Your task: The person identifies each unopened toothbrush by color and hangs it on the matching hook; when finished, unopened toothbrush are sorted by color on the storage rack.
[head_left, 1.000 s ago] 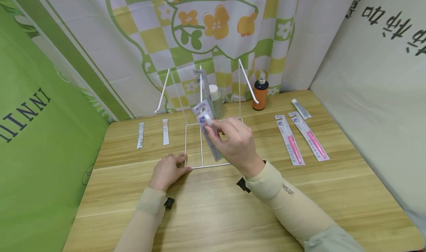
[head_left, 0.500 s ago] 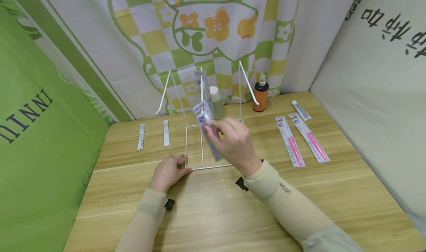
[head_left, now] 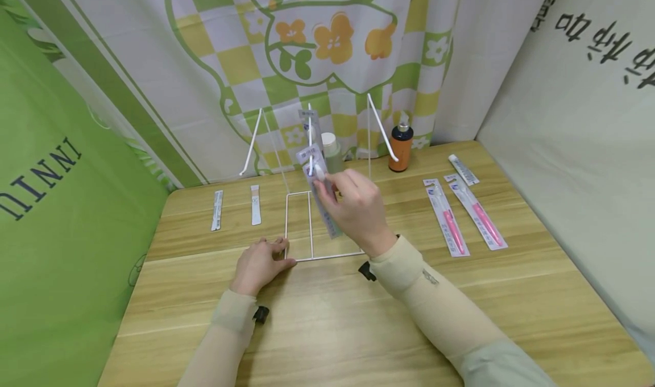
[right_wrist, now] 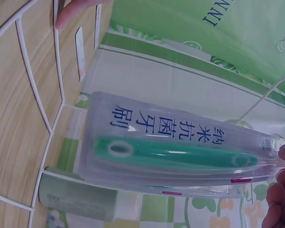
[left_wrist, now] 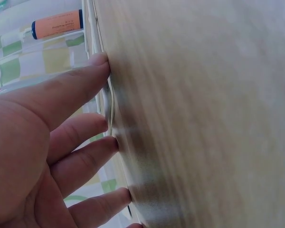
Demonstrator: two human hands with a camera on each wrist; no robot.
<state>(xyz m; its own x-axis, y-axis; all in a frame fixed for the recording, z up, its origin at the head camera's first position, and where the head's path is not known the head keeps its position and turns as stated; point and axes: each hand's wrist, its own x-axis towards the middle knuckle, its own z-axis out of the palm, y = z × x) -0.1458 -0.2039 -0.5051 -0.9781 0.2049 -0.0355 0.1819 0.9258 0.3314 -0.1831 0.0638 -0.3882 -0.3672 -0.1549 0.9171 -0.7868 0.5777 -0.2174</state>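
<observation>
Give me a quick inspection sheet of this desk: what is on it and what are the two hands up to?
Surface: wooden table, light grain.
Job's things: white wire rack standing mid-table; a packaged green toothbrush held up at its middle hook; another pack already hangs behind it.
Clutter: two packaged pink toothbrushes and a small tube at the right, two narrow packs at the left, an orange pump bottle and a pale green bottle at the back.
Grips: left hand lies flat on the table, fingertips at the rack's base wire; right hand pinches the toothbrush pack.
Cables: nothing seen.
Surroundings: flowered checked curtain behind, green banner at the left.
</observation>
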